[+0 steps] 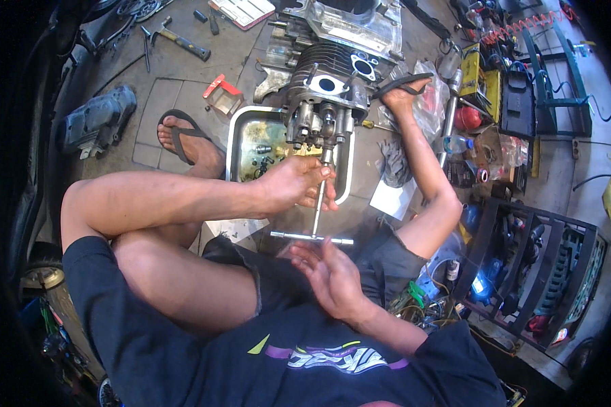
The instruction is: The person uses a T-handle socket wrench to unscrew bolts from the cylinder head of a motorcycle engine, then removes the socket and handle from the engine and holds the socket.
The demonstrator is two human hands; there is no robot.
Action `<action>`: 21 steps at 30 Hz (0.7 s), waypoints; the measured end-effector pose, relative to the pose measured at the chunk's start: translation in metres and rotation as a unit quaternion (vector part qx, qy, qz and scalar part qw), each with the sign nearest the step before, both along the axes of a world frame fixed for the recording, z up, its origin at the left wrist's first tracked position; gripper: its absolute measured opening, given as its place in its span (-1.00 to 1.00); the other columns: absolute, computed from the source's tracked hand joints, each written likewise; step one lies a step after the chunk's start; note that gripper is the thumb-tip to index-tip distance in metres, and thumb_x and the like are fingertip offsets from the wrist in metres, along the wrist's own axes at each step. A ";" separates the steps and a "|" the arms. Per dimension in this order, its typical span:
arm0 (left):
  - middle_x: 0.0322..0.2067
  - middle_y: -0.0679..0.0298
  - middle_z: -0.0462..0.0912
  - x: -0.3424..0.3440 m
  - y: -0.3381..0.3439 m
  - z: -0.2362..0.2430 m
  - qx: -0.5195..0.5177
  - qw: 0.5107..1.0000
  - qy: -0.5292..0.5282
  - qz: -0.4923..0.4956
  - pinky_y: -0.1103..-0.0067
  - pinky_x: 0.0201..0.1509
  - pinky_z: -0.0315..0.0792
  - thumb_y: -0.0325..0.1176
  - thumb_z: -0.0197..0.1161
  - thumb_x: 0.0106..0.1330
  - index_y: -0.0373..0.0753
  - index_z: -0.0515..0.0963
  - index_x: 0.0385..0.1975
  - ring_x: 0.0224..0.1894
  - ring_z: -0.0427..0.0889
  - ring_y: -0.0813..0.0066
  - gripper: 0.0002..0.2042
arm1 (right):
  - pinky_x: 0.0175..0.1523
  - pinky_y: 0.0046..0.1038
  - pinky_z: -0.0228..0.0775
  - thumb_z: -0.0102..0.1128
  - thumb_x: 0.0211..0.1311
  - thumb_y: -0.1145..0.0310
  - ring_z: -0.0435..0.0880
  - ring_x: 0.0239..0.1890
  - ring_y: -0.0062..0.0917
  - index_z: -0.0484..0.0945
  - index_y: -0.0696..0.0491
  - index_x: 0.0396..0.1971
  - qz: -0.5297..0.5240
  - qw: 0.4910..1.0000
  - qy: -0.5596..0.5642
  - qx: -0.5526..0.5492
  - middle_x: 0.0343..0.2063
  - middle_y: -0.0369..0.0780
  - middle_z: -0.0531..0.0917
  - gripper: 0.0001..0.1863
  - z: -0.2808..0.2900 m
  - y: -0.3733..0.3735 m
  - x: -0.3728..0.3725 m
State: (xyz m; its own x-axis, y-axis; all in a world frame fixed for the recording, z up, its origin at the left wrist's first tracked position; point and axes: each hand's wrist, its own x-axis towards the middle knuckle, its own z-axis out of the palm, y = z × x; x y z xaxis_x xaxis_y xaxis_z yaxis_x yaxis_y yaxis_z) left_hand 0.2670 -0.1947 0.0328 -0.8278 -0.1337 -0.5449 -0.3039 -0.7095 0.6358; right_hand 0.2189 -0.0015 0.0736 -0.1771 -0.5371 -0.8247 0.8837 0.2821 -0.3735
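A finned metal engine cylinder and head [307, 62] sits at upper middle, with bolts and studs on its near face. A long silver T-handle socket wrench [317, 214] reaches from that face toward me, its crossbar horizontal. My left hand [299, 182] is closed around the wrench's shaft just below the engine. My right hand [329, 278] is just beneath the crossbar, palm partly up and fingers loosely apart, gripping nothing that I can see. Behind my left hand, a metal tray [235, 141] holds small parts in oily liquid.
A hammer [183, 42], a grey casing [99, 119] and a red-topped box [225, 95] lie on the left. My sandalled feet flank the engine. Gloves [395, 163], a yellow box [477, 78], tools and bottles crowd the right, beside a dark metal rack [495, 298].
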 end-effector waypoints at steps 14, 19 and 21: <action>-0.22 0.14 0.59 -0.002 0.002 0.002 0.005 1.000 -0.003 0.011 0.47 0.00 0.58 -0.16 -0.09 0.55 -0.35 0.33 0.03 -0.11 0.70 0.26 -0.66 | -0.02 -0.43 0.47 0.02 0.46 0.29 0.65 -0.15 -0.41 0.29 0.17 0.14 0.147 0.967 0.206 -0.021 -0.19 -0.16 0.60 -0.62 -0.011 0.006 0.001; -0.21 0.09 0.59 -0.004 0.002 0.009 0.004 1.000 -0.004 0.016 0.44 0.01 0.59 -0.23 -0.10 0.55 -0.39 0.33 0.01 -0.11 0.71 0.22 -0.69 | -0.07 -0.52 0.44 0.00 0.48 0.17 0.63 -0.22 -0.50 0.27 0.18 0.18 0.051 0.987 0.080 -0.128 -0.28 -0.15 0.61 -0.54 -0.009 -0.001 0.004; -0.21 0.10 0.59 -0.003 0.003 0.007 0.011 1.000 -0.003 0.019 0.45 0.01 0.59 -0.22 -0.08 0.54 -0.38 0.33 0.02 -0.10 0.70 0.23 -0.68 | -0.09 -0.52 0.43 -0.04 0.49 0.14 0.62 -0.27 -0.51 0.30 0.19 0.16 0.122 0.978 0.133 -0.106 -0.33 -0.15 0.62 -0.54 -0.003 -0.003 -0.003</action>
State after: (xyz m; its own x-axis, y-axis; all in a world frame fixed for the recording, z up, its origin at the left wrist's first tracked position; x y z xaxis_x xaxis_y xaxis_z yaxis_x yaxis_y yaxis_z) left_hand 0.2640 -0.1913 0.0399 -0.8185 -0.1526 -0.5539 -0.2809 -0.7347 0.6175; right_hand 0.2162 -0.0049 0.0706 -0.2150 -0.7440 -0.6327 0.6640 0.3637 -0.6533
